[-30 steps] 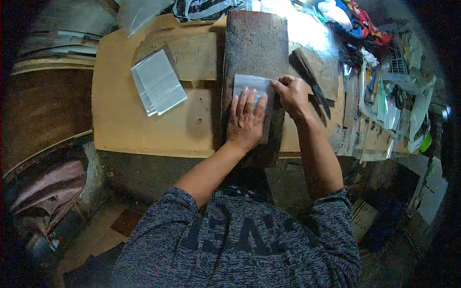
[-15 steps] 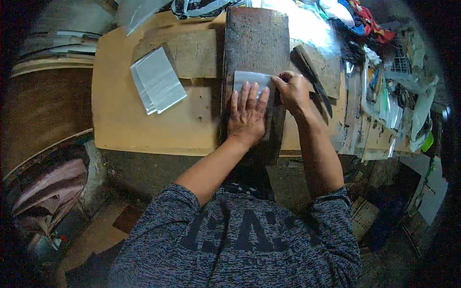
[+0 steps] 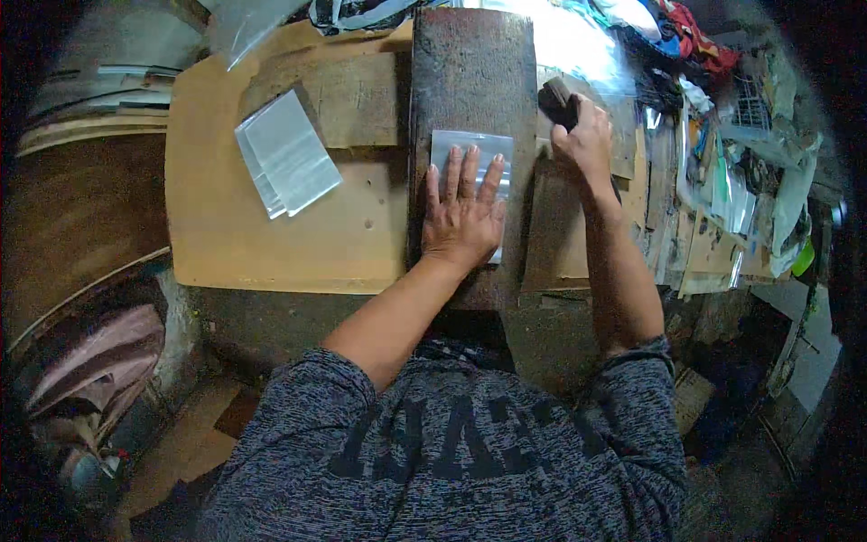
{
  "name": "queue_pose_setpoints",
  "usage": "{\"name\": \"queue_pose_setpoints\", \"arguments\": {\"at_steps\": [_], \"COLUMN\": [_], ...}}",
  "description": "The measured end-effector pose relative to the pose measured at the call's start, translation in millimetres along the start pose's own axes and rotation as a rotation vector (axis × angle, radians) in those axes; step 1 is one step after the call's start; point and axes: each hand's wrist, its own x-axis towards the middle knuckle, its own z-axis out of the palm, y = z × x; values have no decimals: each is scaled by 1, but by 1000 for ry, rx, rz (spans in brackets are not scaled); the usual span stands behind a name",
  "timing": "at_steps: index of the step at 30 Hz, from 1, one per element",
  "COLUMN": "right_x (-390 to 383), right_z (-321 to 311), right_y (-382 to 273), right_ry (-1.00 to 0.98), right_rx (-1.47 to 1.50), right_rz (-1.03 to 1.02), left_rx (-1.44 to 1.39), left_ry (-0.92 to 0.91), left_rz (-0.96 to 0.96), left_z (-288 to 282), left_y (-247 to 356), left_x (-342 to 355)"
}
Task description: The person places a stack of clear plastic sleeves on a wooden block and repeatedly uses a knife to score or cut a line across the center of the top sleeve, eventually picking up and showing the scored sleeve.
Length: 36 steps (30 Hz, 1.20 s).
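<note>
My left hand (image 3: 461, 217) lies flat, fingers spread, on a clear plastic sheet or bag (image 3: 471, 137) atop a long, dark, worn wooden board (image 3: 474, 72). To the right of the board, my right hand (image 3: 585, 144) has its fingers wrapped round the handle of a large knife (image 3: 558, 98); the blade is mostly hidden beneath the hand and forearm. At the left, a small stack of clear plastic bags (image 3: 287, 154) lies askew on the tan tabletop (image 3: 217, 235), overlapping a lighter wooden piece (image 3: 361, 99).
Piles of plastic film, strips and clutter (image 3: 731, 199) cover the table's right end. Bundled colored cloth or plastic (image 3: 695, 50) lies at the back right, beside a bright patch. A curved brown panel (image 3: 90, 199) and crumpled pinkish material (image 3: 99, 361) are at the left.
My right hand has let go of the plastic's upper right corner, moved up and right, and taken hold of the knife. My left hand stays pressed on the plastic.
</note>
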Motion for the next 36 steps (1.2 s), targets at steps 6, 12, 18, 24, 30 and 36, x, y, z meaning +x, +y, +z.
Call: {"name": "queue_pose_setpoints", "arguments": {"at_steps": [6, 12, 18, 24, 30, 36], "right_x": [4, 21, 17, 10, -5, -5], "right_z": [12, -55, -112, -92, -81, -57], "right_y": [13, -37, -80, -111, -119, -135], "right_ry": [-97, 2, 206, 63, 66, 170], "right_rx": [-165, 71, 1209, 1980, 1944, 1831], "right_rz": [120, 56, 133, -266, -191, 51], "left_rx": [-1, -19, -31, -27, 0, 1], "left_ry": [-4, -6, 8, 16, 25, -91], "left_rz": [-12, -20, -17, -23, 5, -22], "left_z": [-2, 1, -1, -2, 0, -3], "left_y": [2, -1, 0, 1, -1, -1], "left_x": [0, -1, 0, 0, 0, 1]}}
